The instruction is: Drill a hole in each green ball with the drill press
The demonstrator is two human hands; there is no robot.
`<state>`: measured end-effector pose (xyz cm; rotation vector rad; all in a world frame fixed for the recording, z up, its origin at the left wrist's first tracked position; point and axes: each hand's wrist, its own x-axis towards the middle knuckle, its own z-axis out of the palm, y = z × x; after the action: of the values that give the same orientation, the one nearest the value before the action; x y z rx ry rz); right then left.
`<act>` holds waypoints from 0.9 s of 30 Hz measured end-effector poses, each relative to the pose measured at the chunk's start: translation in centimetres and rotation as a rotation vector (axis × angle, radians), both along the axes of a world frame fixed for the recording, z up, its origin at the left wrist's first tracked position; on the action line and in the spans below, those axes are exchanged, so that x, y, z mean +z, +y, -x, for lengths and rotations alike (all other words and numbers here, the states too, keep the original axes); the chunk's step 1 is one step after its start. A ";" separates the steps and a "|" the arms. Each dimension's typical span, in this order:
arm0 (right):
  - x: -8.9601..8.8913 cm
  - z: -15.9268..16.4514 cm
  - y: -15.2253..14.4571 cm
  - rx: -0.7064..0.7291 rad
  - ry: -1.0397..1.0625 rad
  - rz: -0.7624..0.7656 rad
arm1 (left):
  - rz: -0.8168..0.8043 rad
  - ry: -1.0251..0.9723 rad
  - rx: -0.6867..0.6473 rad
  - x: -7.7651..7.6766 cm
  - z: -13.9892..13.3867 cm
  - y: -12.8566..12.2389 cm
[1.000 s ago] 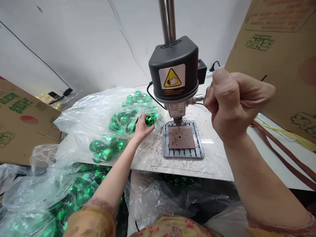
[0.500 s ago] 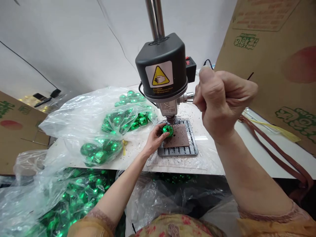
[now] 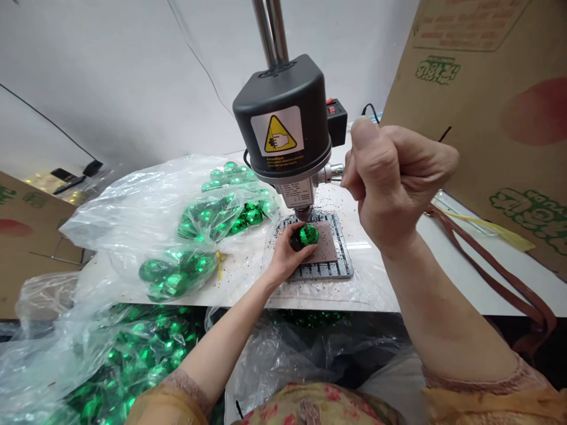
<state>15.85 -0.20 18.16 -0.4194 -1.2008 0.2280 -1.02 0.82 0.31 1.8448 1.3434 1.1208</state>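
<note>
Under the chuck of a bench drill press [image 3: 283,124], my left hand [image 3: 286,254] has its fingers and thumb curled round a shiny green faceted ball [image 3: 309,235]. The ball sits over a brown board [image 3: 325,251] on the slotted metal base plate [image 3: 348,260], close below the chuck. My right hand [image 3: 394,177] is raised in a closed grip at the machine's right side, by the metal hub of its feed handle [image 3: 334,172]. The handle itself is mostly hidden inside the fist.
Clear plastic bags of green balls [image 3: 177,274] lie on the white table [image 3: 376,283] at left. A larger bag of green balls [image 3: 146,348] hangs below the edge. Cardboard boxes [image 3: 478,118] flank both sides. A brown strap [image 3: 491,265] lies at right; dark chips surround the base.
The green ball and my left hand have shifted slightly right and nearer to me on the board, and the ball has turned. My right fist stays beside the machine. The view has shifted slightly.
</note>
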 end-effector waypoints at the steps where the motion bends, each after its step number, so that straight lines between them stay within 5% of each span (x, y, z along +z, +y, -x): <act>1: 0.0 0.0 0.0 -0.007 0.000 0.002 | 0.001 -0.010 0.001 -0.1 -0.1 -0.1; 16: 0.6 -0.1 0.2 -0.066 -0.040 0.035 | 0.021 -0.093 -0.011 -0.5 -1.0 -0.5; 27: -1.7 0.2 -0.4 -0.087 0.011 0.020 | 0.011 -0.086 -0.019 -0.3 -1.0 -0.8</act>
<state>15.61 -0.62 16.46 -0.4859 -1.1672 0.1669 0.02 0.03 0.04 1.7778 1.2788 1.1671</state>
